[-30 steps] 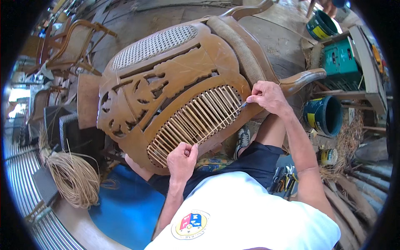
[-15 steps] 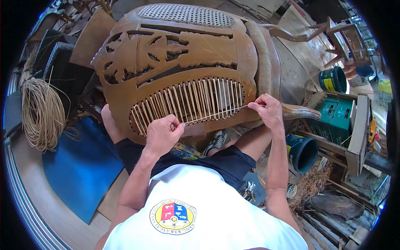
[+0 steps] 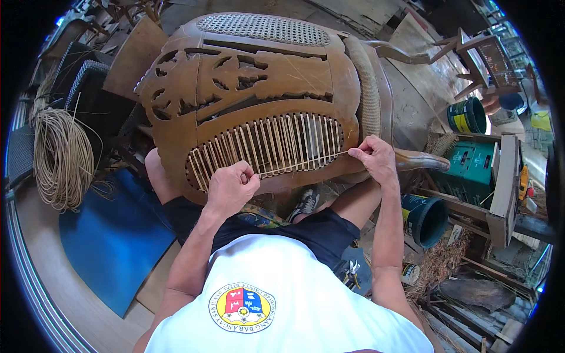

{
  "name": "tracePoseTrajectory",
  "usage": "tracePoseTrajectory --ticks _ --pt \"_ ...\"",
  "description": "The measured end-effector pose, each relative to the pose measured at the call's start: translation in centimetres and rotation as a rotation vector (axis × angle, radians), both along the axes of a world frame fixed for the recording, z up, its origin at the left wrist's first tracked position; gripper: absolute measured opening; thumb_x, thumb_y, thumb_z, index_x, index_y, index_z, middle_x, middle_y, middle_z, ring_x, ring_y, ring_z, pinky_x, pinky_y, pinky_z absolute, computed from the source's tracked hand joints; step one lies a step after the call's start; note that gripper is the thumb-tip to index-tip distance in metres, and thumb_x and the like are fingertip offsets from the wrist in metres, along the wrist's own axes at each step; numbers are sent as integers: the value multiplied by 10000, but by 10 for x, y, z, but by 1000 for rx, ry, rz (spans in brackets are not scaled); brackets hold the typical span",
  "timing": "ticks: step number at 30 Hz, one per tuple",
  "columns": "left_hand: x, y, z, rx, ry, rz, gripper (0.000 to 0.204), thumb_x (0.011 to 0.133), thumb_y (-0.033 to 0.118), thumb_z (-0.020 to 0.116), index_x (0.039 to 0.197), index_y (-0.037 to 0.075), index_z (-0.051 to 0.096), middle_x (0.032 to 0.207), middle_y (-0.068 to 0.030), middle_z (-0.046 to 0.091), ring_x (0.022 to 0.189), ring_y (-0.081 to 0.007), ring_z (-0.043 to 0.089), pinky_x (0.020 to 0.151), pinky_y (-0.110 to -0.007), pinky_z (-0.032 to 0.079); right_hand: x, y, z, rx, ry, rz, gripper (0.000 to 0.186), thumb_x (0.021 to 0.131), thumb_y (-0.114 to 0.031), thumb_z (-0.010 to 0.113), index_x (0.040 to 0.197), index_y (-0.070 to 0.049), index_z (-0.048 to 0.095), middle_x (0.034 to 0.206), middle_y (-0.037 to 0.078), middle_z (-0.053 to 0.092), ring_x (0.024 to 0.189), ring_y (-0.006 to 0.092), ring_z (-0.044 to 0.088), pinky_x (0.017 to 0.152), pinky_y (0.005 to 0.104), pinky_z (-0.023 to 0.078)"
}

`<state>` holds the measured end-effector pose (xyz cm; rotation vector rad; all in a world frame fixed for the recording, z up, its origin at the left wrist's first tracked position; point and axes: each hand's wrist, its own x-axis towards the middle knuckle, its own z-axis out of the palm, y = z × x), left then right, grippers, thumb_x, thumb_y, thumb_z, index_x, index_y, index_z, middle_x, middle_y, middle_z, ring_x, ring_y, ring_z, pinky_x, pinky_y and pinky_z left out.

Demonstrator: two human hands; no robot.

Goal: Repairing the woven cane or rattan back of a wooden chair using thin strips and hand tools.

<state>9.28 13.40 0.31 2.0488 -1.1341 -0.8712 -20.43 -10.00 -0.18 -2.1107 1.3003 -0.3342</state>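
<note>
A carved brown wooden chair (image 3: 282, 76) lies on its side before me, its backrest facing up. Its near oval opening carries rows of cane strands (image 3: 265, 138) running across, with gaps between them. One cane strip (image 3: 306, 164) runs crosswise along the near rim, among those rows. My left hand (image 3: 233, 185) pinches this strip at its left part, fingertips closed over the oval's near edge. At the right end my right hand (image 3: 375, 159) pinches the same strip between thumb and forefinger, just beyond the oval. The far oval (image 3: 265, 29) holds finished-looking woven cane mesh.
A coil of cane (image 3: 62, 159) hangs at the left above a blue sheet (image 3: 115, 241). On the right are a dark bucket (image 3: 425, 219), a green crate (image 3: 468, 167) and a wooden frame (image 3: 503, 194). Pliers (image 3: 352, 274) lie near my right thigh.
Both hands keep their pinch on the cane strip, almost in place. The view has shifted slightly, and the chair appears a little lower in it.
</note>
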Motion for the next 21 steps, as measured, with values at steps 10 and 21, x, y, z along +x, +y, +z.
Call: tracePoseTrajectory --ticks 10,21 --pt "-4 -4 1 -5 -52 -61 134 868 127 744 816 14 694 585 -17 606 545 -56 541 525 -252 441 -8 -1 6 52 -37 -34 293 781 -242 885 800 -26 689 774 87 631 710 225 601 683 357 485" --pt "-8 -13 0 15 -17 -31 161 878 149 742 848 -6 708 613 -39 646 549 -94 580 564 -275 496 -13 -4 -3 -85 -96 13 281 779 -210 866 792 -9 669 772 99 626 741 217 611 703 358 483"
